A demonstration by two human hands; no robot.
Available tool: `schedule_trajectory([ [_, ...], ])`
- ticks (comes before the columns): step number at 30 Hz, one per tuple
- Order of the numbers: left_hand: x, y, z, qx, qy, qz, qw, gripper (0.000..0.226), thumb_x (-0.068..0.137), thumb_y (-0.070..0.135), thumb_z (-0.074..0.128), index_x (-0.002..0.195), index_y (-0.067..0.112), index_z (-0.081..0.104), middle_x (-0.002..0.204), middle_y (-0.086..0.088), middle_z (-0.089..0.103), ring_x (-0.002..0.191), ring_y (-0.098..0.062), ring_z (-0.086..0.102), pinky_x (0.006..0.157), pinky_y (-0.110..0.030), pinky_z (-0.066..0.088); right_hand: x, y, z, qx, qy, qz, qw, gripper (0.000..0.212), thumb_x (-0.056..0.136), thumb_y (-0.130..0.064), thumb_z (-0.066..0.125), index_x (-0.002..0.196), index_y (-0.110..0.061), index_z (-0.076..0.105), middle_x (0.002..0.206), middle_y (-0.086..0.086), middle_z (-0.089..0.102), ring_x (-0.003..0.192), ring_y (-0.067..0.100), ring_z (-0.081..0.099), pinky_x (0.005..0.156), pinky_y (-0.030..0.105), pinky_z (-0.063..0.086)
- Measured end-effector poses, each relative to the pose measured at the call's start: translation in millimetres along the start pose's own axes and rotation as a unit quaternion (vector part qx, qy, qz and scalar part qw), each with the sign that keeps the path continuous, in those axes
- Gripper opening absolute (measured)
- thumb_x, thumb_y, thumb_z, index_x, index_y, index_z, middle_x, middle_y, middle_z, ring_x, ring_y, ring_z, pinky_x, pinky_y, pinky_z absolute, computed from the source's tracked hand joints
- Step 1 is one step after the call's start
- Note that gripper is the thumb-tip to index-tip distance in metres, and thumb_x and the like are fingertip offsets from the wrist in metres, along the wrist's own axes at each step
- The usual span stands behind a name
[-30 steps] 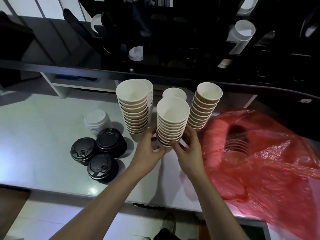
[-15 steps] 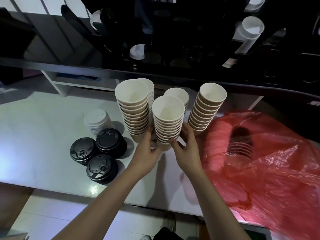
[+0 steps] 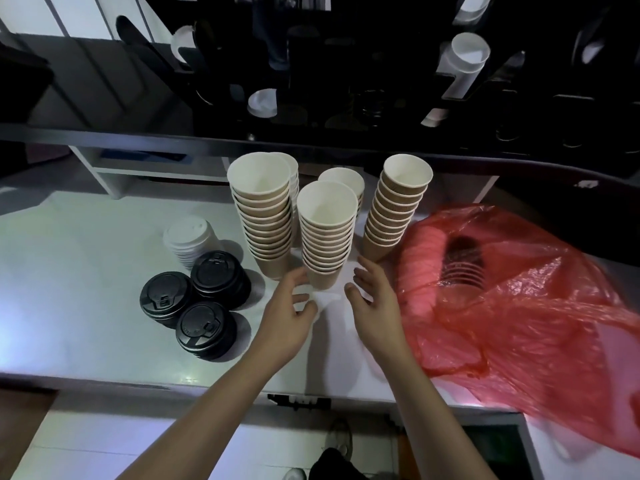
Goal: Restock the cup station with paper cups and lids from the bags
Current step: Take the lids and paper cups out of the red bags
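The step in hand looks like setting out cups on the counter (image 3: 86,271): the middle stack of paper cups (image 3: 327,237) stands upright on it, between two taller stacks, and neither hand has hold of it. The left hand (image 3: 291,306) and right hand (image 3: 374,299) flank its base, fingers loosely spread and empty; whether a left fingertip touches the cup I cannot tell. Next, probably reach right of that stack into the red plastic bag (image 3: 519,306), where more cups show dimly. Black lids (image 3: 194,299) sit left of it. The dark dispenser rack behind is hard to read.
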State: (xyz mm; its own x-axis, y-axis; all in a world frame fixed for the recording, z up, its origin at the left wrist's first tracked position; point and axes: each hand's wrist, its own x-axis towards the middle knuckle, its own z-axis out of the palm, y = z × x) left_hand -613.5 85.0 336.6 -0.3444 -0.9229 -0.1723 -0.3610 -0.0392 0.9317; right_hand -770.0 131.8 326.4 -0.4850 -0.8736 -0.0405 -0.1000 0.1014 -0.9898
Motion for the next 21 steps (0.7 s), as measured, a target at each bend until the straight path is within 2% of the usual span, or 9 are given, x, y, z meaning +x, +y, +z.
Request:
schedule_trajectory([
  [2,-6.9,-1.9,2.4,0.013,-0.013,-0.013,1.000,0.047,0.101,0.010,0.054,0.139,0.036,0.047,0.134,0.016,0.056,0.115,-0.005,0.059,0.092,-0.028,0.053,-9.0,-0.5,-2.3,-0.007,0.012,0.007,1.000,0.049,0.099,-0.005,0.061,0.144,-0.023,0.052,0.134,0.001,0.062,0.126,0.008,0.058,0.086,0.004,0.046],
  [4,-15.5,-2.9,6.1,0.024,-0.029,-0.017,0.999,0.043,0.101,0.013,0.054,0.135,0.038,0.048,0.130,0.014,0.058,0.114,-0.005,0.059,0.099,-0.037,0.054,-21.2,-2.2,-5.1,-0.004,0.028,0.007,1.000,0.047,0.099,-0.004,0.061,0.141,-0.023,0.055,0.131,0.000,0.062,0.124,0.008,0.059,0.086,0.005,0.047],
  [7,-27.8,-3.7,11.3,0.032,-0.057,-0.007,0.998,0.041,0.101,0.012,0.053,0.132,0.039,0.050,0.127,0.013,0.062,0.112,-0.005,0.060,0.100,-0.040,0.054,-40.0,-4.6,-10.8,-0.010,0.047,0.007,0.999,0.043,0.099,-0.005,0.061,0.136,-0.027,0.057,0.128,-0.005,0.063,0.120,0.001,0.059,0.086,0.006,0.048],
  [12,-47.5,-3.1,17.4,0.051,-0.129,0.021,0.990,0.040,0.099,0.009,0.051,0.125,0.039,0.062,0.116,0.018,0.069,0.103,0.001,0.064,0.097,-0.031,0.054,-72.5,-2.9,-25.5,-0.041,0.075,0.014,0.996,0.037,0.100,-0.011,0.061,0.134,-0.027,0.062,0.119,-0.009,0.068,0.107,-0.003,0.063,0.084,0.010,0.050],
  [17,-65.5,4.2,23.8,0.052,-0.173,0.054,0.982,0.039,0.099,0.008,0.051,0.117,0.039,0.065,0.110,0.017,0.072,0.103,0.003,0.063,0.090,-0.022,0.052,-97.6,-7.0,-44.1,-0.037,0.123,0.004,0.992,0.032,0.100,-0.007,0.060,0.124,-0.027,0.067,0.106,-0.006,0.071,0.098,0.003,0.066,0.089,0.031,0.057],
  [21,-74.3,17.4,34.4,0.065,-0.190,0.102,0.974,0.037,0.100,0.008,0.052,0.118,0.036,0.066,0.113,0.017,0.071,0.108,0.005,0.061,0.085,-0.013,0.046,-110.4,-12.1,-69.2,-0.036,0.177,-0.013,0.983,0.028,0.100,-0.007,0.059,0.117,-0.027,0.069,0.101,-0.006,0.072,0.095,0.007,0.067,0.086,0.037,0.059],
])
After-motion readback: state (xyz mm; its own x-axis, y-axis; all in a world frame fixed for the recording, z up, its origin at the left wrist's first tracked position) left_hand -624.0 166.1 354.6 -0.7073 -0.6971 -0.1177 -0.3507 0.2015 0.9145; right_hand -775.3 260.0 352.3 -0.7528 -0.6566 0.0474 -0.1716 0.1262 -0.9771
